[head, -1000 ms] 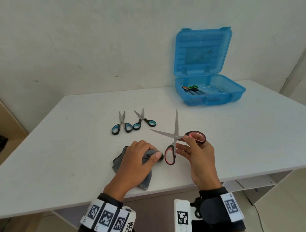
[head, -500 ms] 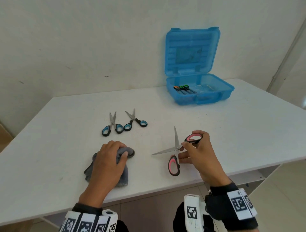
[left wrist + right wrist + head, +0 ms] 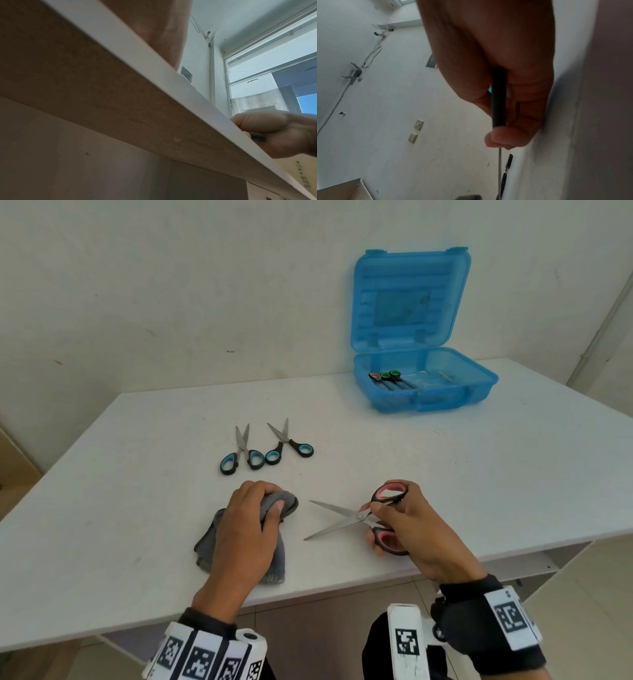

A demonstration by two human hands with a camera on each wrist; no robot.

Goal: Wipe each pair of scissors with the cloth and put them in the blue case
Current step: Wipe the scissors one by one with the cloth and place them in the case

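Observation:
My right hand grips the pink-handled scissors by their handles, blades spread and pointing left just above the white table. In the right wrist view my right hand is curled round the black handle. My left hand holds the bunched grey cloth down on the table, a short gap left of the blade tips. Two blue-handled scissors lie behind the cloth. The blue case stands open at the back right with several scissors inside.
The case lid stands upright against the wall. The table's front edge runs just under both wrists. A shelf shows under the table at the right.
The scissors have turned from blades pointing away to blades pointing left toward the cloth, and lowered toward the table. My left hand and the cloth have stayed in place.

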